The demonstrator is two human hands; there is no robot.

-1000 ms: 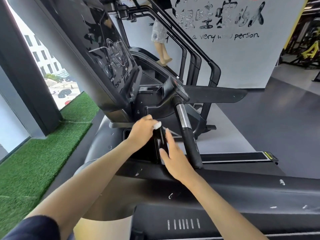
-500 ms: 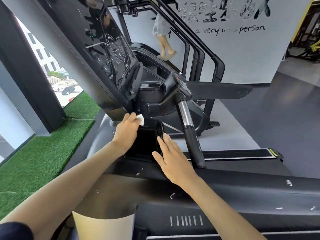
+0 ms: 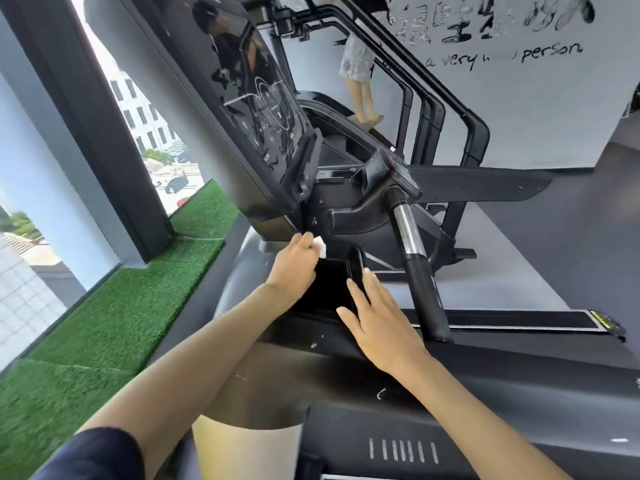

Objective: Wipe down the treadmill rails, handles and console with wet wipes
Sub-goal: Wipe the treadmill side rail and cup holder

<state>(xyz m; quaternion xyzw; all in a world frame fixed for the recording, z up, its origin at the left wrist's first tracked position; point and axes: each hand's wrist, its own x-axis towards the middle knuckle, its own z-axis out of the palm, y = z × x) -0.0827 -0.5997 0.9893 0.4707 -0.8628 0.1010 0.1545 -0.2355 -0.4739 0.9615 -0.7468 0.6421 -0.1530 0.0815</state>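
Pinching a folded white wet wipe at frame centre, the left hand holds it at the treadmill's black housing just below the console screen, while the right hand lies flat, fingers straight, on the dark tray pocket edge, left of the chrome-banded handle.

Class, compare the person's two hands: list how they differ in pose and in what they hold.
The left hand grips a white wipe; the right hand holds nothing. The right hand's fingers lie straight; the left hand's curl under. Both are bare and over the treadmill.
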